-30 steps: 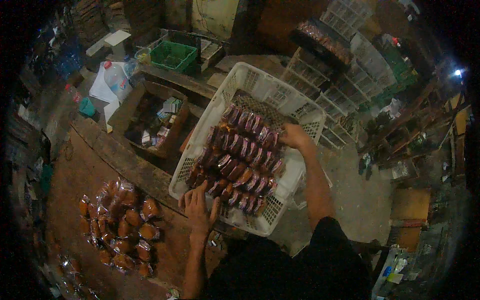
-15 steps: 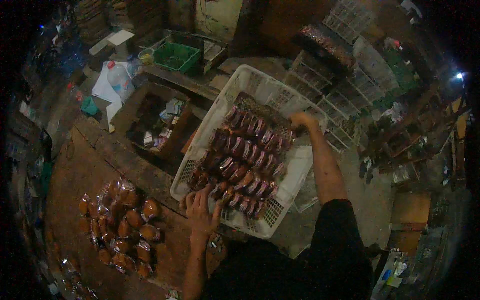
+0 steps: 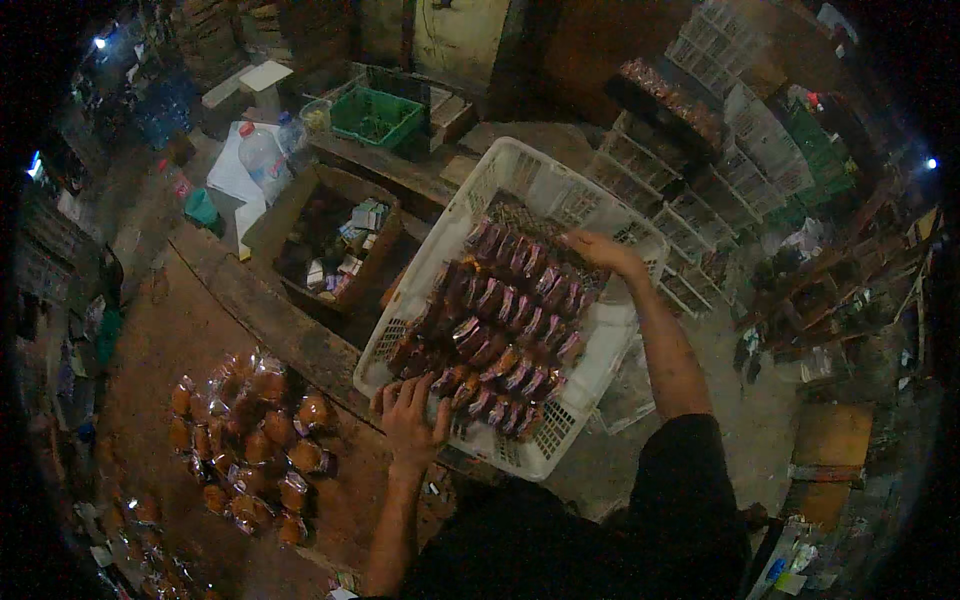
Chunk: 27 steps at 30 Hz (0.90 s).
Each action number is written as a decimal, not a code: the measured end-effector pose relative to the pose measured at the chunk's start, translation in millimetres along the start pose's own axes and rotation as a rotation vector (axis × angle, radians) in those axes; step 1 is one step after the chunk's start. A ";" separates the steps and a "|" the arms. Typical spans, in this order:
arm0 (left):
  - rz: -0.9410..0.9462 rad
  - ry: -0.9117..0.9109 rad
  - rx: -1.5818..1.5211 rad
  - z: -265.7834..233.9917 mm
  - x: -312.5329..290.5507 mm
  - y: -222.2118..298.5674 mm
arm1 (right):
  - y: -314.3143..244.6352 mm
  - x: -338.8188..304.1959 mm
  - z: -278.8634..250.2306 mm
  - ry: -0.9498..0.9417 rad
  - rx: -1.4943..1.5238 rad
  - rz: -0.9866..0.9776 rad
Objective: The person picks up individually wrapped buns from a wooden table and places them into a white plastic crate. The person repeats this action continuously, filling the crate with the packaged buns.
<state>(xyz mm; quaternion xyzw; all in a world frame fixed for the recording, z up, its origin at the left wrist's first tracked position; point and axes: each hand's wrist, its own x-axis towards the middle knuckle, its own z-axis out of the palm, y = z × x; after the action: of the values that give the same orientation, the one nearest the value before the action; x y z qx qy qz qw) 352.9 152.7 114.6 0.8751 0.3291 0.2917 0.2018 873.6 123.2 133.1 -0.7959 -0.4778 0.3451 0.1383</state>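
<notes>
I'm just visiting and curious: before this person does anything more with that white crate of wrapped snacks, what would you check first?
1. Left hand rests on the near end of the packets: ok.
2. Right hand reaches the far end of the rows: ok.
3. Wrapped packets lie in tidy rows inside the white crate: ok.
4. Crate seated steadily on the wooden bench: cannot tell; it overhangs the edge.
5. Bagged buns lie apart from the crate: ok.
</notes>
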 end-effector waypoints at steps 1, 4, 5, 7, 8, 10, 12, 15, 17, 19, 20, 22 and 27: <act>-0.005 -0.004 -0.014 0.5 0.4 -0.1 | -6.6 1.2 13.0 0.045 0.128 -0.087; -0.018 -0.017 -0.029 -0.4 1.0 1.5 | -30.1 5.2 27.4 -0.031 -0.027 -0.240; -0.018 -0.018 -0.019 -1.1 1.1 2.5 | -36.3 2.6 28.6 -0.136 -0.030 -0.218; -0.020 -0.023 0.002 -2.2 1.2 4.0 | -47.9 -2.6 27.1 -0.286 0.061 -0.195; -0.023 -0.024 0.015 -2.5 1.0 4.6 | -52.0 -5.9 23.6 -0.281 0.016 -0.245; -0.023 -0.013 0.027 -2.4 1.2 4.5 | -59.2 -10.8 16.8 -0.258 -0.088 -0.257; -0.022 -0.001 0.024 -1.7 1.1 3.9 | -66.3 -9.9 11.2 -0.194 -0.056 -0.239; -0.047 -0.025 0.009 0.0 0.5 3.1 | -79.8 4.4 7.4 -0.038 -0.151 -0.205; -0.037 -0.010 0.022 0.4 0.1 3.1 | -91.9 18.8 13.4 0.067 -0.095 -0.185; -0.026 0.000 0.028 0.0 -0.3 3.0 | -105.4 32.6 30.2 0.106 0.020 -0.418; -0.019 -0.001 0.025 -0.2 -0.3 2.9 | -109.7 37.6 35.3 0.135 0.066 -0.488; -0.011 -0.012 0.019 -0.7 0.1 2.1 | -113.9 43.4 40.1 0.028 -0.080 -0.392; -0.008 0.014 0.043 0.4 -0.1 1.0 | -107.5 40.6 34.6 0.019 -0.065 -0.307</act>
<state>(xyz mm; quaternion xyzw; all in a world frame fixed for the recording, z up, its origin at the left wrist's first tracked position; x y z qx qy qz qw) 353.6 151.8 114.8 0.8759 0.3401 0.2900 0.1819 790.9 208.5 150.3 -0.7209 -0.6033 0.2966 0.1682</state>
